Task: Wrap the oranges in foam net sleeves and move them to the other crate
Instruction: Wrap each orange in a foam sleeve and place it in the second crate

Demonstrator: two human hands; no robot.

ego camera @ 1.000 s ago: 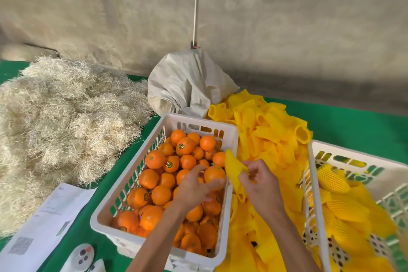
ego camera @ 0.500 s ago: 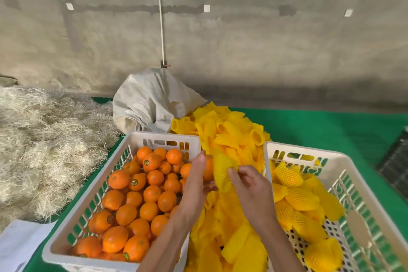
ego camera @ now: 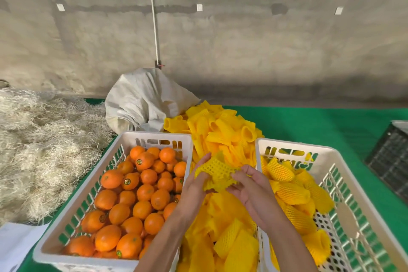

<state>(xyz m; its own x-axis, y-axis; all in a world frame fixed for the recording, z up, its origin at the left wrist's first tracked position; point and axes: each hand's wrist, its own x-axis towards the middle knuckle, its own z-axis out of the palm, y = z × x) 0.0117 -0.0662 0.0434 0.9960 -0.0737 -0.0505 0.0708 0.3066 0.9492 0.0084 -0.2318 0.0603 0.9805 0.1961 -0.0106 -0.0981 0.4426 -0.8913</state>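
Two hands: both on one stretched yellow net sleeve [ego camera: 217, 173], held over the gap between the crates.
Left hand [ego camera: 194, 185]: fingers curled round the sleeve's left end, thumb side up, forearm coming from the bottom edge over the left crate's corner.
Right hand [ego camera: 251, 190]: fingers bent, pinching the sleeve's right edge; palm faces up and left.
Sleeve: mesh pulled wide between the hands; whether an orange sits inside cannot be told.
Left crate [ego camera: 66, 223]: white plastic, slotted walls, full of bare oranges [ego camera: 132, 194], several with small stickers.
Right crate [ego camera: 344, 161]: white plastic, holding wrapped oranges [ego camera: 289, 192] in yellow netting along its left side; perforated floor shows at its right.
Sleeve pile [ego camera: 220, 130]: loose yellow sleeves heaped between the crates, running from behind them to the bottom edge.
White sack [ego camera: 143, 99]: crumpled, behind the left crate, against the concrete wall.
Straw heap [ego camera: 44, 143]: pale shredded packing, left of the left crate.
Table cover [ego camera: 320, 123]: green, under everything.
Paper sheet [ego camera: 15, 243]: lower left corner.
Dark crate [ego camera: 390, 159]: at the right edge, cut off.
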